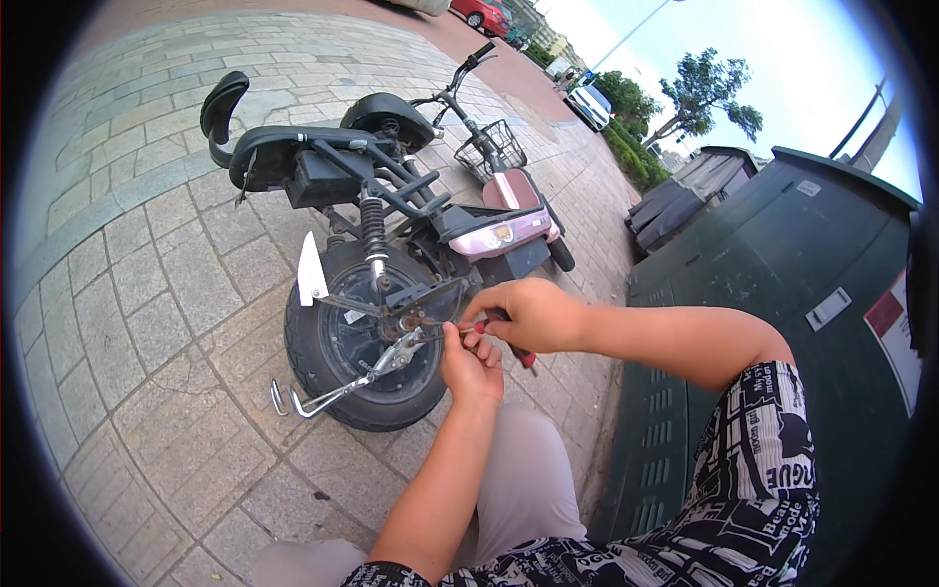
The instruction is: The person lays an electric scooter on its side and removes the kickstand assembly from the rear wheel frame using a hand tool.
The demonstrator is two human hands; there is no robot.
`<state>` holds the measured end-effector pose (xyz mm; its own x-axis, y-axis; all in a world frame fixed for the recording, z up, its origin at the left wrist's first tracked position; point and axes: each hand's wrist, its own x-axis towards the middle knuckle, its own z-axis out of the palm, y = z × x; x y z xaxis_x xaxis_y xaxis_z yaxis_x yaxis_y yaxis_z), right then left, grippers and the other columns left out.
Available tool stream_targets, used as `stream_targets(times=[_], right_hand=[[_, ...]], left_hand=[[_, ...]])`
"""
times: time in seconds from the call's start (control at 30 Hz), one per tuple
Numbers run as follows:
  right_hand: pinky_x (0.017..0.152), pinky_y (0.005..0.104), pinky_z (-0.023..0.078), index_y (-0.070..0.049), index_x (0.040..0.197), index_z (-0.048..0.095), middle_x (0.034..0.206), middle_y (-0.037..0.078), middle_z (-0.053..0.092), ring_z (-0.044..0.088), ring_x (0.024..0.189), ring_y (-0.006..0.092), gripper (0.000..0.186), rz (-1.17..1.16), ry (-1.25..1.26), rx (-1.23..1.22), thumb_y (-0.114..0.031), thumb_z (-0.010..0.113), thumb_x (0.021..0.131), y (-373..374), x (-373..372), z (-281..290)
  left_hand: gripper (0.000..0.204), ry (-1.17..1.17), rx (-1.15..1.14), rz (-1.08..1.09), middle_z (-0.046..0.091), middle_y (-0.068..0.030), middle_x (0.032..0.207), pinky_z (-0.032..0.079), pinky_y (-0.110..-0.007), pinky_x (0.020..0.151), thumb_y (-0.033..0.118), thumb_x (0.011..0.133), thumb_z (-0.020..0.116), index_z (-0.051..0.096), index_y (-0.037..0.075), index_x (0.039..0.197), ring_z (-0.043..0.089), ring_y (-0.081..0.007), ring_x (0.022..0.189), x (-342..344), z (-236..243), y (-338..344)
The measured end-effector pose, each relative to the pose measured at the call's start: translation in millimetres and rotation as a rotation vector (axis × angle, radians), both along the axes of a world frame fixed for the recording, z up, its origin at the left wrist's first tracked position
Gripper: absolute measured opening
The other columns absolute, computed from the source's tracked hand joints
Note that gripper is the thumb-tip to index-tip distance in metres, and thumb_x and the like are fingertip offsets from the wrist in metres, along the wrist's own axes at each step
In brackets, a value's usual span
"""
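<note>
My right hand (523, 313) is closed on a red-and-black hand tool (524, 360) beside the rear wheel (328, 362) of an electric scooter (333, 166). My left hand (469, 367) is just below it, fingers curled around something thin by the wheel hub, mostly hidden by the fingers; the two hands nearly touch. Left of them, a chrome stand (337, 391) hangs from the hub area over the tire. A white plate (310, 269) sticks out above the wheel. The pink body panel (499, 230) lies above my hands.
A dark green metal cabinet (724, 264) stands close on my right, with a covered object (675, 196) behind it. Paving (147, 293) surrounds the scooter. Parked cars (589, 103), hedges (641, 161) and a tree (704, 98) are in the distance.
</note>
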<state>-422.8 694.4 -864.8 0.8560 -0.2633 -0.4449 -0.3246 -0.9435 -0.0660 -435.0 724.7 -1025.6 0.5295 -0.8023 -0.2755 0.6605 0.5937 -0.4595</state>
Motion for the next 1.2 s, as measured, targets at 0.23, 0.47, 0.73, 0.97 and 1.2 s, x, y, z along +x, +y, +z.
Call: stream_targets(times=[0.23,0.47,0.73,0.97,1.2], right_hand=[[0.062,0.0306,0.052,-0.024,0.106,0.06,0.129,-0.005,0.053,0.066,0.088,0.0183,0.031,0.796,0.023,-0.383,-0.01,0.057,0.078,8.8,-17.3,7.7],[0.063,0.0321,0.051,-0.012,0.102,0.055,0.113,0.001,0.06,0.065,0.076,0.0199,0.024,0.62,-0.298,-0.156,-0.015,0.064,0.08,19.1,-35.0,10.1],[0.051,0.0274,0.043,-0.003,0.09,0.05,0.078,0.004,0.054,0.051,0.06,0.0123,0.045,-0.751,-0.351,0.283,-0.044,0.067,0.082,4.3,-25.1,2.8],[0.047,0.0247,0.04,-0.004,0.091,0.058,0.081,0.004,0.055,0.051,0.057,0.0112,0.051,-0.964,-0.158,0.299,-0.053,0.063,0.082,-4.2,-25.6,0.1],[0.047,0.0239,0.041,-0.007,0.099,0.061,0.099,0.005,0.061,0.056,0.062,0.0134,0.044,-1.084,-0.138,0.49,-0.046,0.067,0.081,5.3,-28.3,2.0]], left_hand=[[0.036,-0.124,0.036,0.041,0.04,0.0062,0.061,0.026,-0.023,0.042,0.041,0.098,0.04,0.05,0.012,0.078,0.033,-0.0073,0.049,4.6,-6.5,-1.6],[0.032,-0.042,0.105,-0.014,0.039,0.0051,0.062,0.025,-0.024,0.041,0.038,0.098,0.042,0.05,0.012,0.082,0.033,-0.0081,0.048,11.7,-2.2,-3.9],[0.031,-0.066,0.126,0.004,0.039,0.0019,0.064,0.026,-0.024,0.042,0.037,0.098,0.044,0.049,0.009,0.086,0.034,-0.0084,0.05,-1.4,-13.0,-11.5],[0.032,-0.077,0.111,0.019,0.041,0.0016,0.065,0.027,-0.023,0.043,0.037,0.098,0.044,0.049,0.008,0.087,0.035,-0.0084,0.051,-3.2,-13.5,-13.3],[0.032,-0.067,0.117,0.042,0.041,0.0016,0.065,0.028,-0.023,0.043,0.038,0.098,0.044,0.049,0.008,0.088,0.035,-0.0082,0.051,-5.0,-11.7,-13.0]])
